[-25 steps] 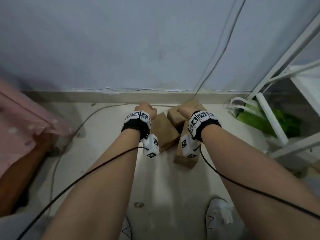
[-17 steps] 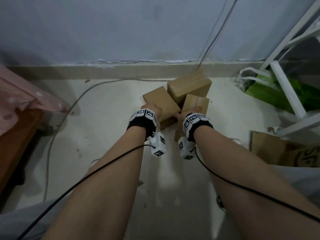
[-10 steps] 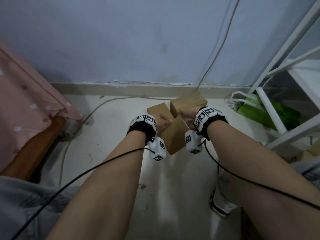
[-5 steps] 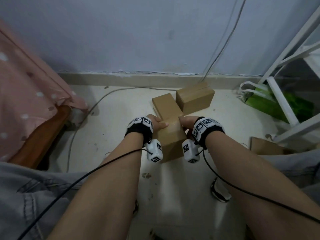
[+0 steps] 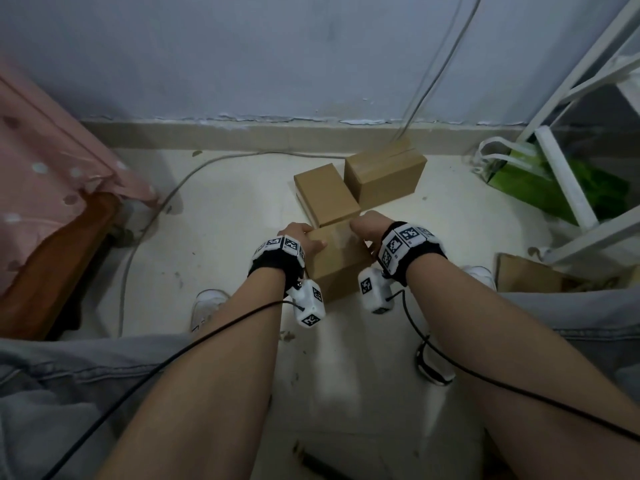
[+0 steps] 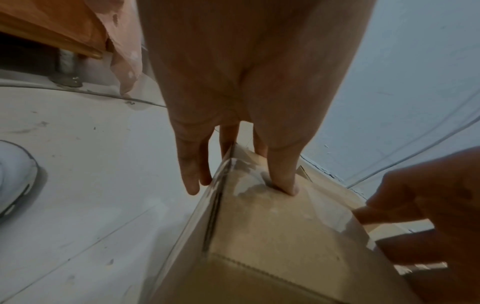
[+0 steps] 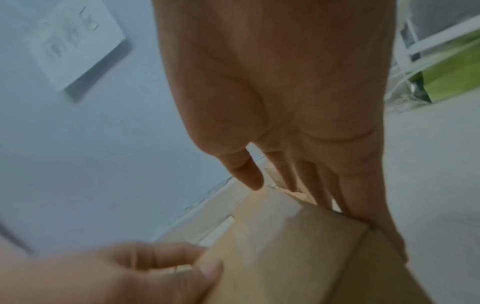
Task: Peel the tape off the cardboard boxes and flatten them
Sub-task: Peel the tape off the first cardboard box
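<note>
A small brown cardboard box point(image 5: 341, 268) is held between both hands, just off the pale floor in front of my knees. Clear glossy tape point(image 6: 242, 183) runs over its top and left edge. My left hand point(image 5: 304, 242) grips its left side, thumb point(image 6: 284, 181) pressed on the taped top and fingers point(image 6: 191, 176) down the side. My right hand point(image 5: 369, 232) grips the right side, fingers point(image 7: 374, 224) along that face and thumb point(image 7: 249, 174) by the top's far edge. Two more closed boxes point(image 5: 325, 195) point(image 5: 384, 174) stand on the floor behind it, near the wall.
A pink spotted cloth point(image 5: 52, 174) hangs over a wooden frame at left. A white rack point(image 5: 568, 188) and a green bag point(image 5: 540, 181) stand at right, with flat cardboard point(image 5: 526, 277) below them. Cables point(image 5: 156, 216) cross the floor. My white shoes point(image 5: 207, 303) flank the box.
Both hands have lifted one box out of the group of three and drawn it back toward me, away from the wall. The other two boxes stay in place.
</note>
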